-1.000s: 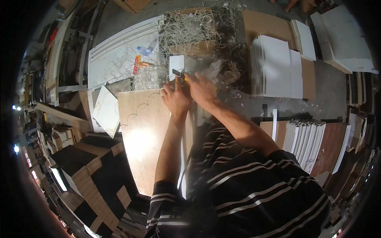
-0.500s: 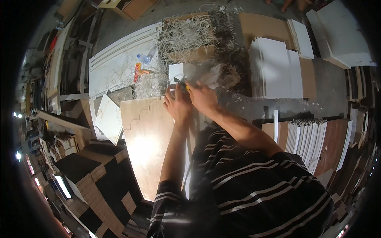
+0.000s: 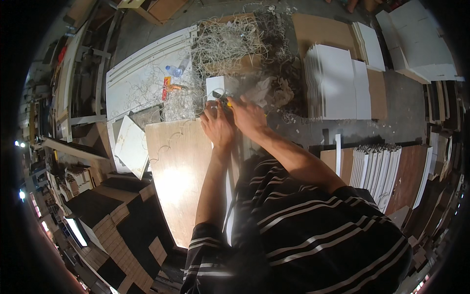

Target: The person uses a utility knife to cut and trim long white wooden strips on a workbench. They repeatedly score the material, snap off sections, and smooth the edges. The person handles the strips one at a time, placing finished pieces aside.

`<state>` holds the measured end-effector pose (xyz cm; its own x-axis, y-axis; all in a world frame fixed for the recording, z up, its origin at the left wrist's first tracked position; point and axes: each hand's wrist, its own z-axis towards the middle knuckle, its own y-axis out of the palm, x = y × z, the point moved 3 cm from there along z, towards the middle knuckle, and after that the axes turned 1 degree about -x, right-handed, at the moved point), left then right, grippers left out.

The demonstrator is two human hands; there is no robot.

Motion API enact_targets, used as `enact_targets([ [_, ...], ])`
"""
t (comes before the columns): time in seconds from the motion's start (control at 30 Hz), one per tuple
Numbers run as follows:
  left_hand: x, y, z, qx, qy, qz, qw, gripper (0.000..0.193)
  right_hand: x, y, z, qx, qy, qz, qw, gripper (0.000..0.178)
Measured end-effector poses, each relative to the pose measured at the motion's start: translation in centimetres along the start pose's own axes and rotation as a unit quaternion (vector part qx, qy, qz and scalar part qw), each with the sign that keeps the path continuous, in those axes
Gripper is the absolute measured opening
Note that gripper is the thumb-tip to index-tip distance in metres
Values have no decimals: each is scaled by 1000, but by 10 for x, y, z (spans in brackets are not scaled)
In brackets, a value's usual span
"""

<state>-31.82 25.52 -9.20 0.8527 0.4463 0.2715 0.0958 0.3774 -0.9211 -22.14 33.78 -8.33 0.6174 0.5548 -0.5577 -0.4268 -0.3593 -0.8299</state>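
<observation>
A narrow white panel (image 3: pixel 215 83) lies just beyond my hands. Over its near end is a small black-and-yellow hand tool (image 3: pixel 228 102), mostly covered by fingers, so its exact kind is unclear. My right hand (image 3: pixel 248 116) is closed around its yellow part from the right. The bent fingers of my left hand (image 3: pixel 218 126) close in at its dark part from the left; the grip is partly hidden. A thin pale strip curls up beside the tool. Below my left forearm lies a large wood-grain board (image 3: pixel 171 161), brightly lit.
Tangled pale strips (image 3: pixel 230 41) pile up ahead. A plastic bottle (image 3: pixel 174 71) and an orange-red box (image 3: pixel 166 88) lie among strips on a white board at left. White panels (image 3: pixel 335 81) are stacked at right, with more panels (image 3: pixel 377 171) nearer. A tilted light panel (image 3: pixel 131 147) stands left.
The whole view has shifted slightly left. My hands stay together at the tool, and a curled strip shows more plainly over the white panel.
</observation>
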Motion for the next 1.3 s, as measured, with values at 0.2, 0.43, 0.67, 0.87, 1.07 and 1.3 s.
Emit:
enact_targets([
  [0.2,5,-6,8,-23,-3,27,999,55,4,1,8,-11,10,-19,1000,38],
  [0.43,3,-4,5,-32,22,27,999,60,12,-9,15,12,-11,-26,1000,37],
  [0.67,-12,4,0,59,68,-85,992,40,5,-7,2,47,-58,-11,997,36],
  [0.87,-9,-1,-2,50,45,-104,992,31,13,-21,11,68,-31,-51,996,32],
  [1.07,-9,-3,-1,56,72,-102,991,33,24,-24,23,30,-63,-55,996,29],
  [1.3,-10,0,-4,45,69,-131,988,31,29,-35,30,6,-60,-53,997,32],
])
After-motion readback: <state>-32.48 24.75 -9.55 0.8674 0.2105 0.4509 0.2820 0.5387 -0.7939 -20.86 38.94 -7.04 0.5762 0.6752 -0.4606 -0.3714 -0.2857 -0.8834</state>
